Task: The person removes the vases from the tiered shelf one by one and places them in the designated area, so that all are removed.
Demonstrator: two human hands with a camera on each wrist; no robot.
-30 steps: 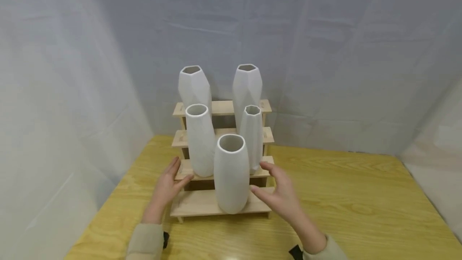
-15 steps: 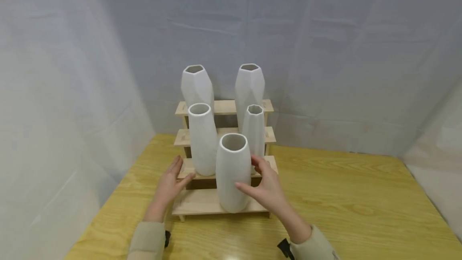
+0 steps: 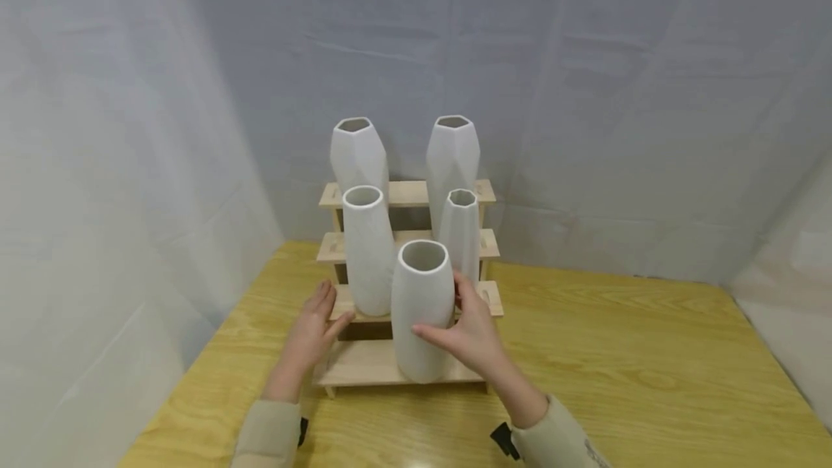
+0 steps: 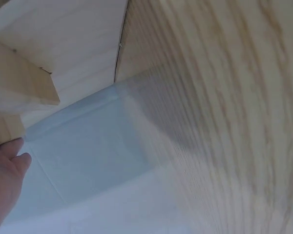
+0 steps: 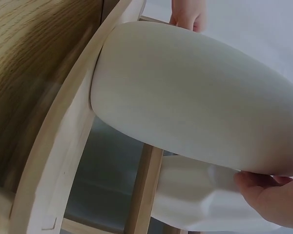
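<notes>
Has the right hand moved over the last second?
Yes. The right hand has closed leftward onto the front vase on the stepped rack's bottom step, now gripping it.

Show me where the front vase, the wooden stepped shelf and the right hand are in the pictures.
front vase [image 3: 421, 309]: head view, middle of its rounded white body.
wooden stepped shelf [image 3: 354, 370]: head view, bare left part of the lowest step.
right hand [image 3: 469, 334]: head view, back of the hand gripping the vase.

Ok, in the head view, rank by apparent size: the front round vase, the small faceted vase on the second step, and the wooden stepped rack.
1. wooden stepped rack
2. front round vase, nearest the camera, so it may look oversized
3. small faceted vase, partly hidden behind the front one
</notes>
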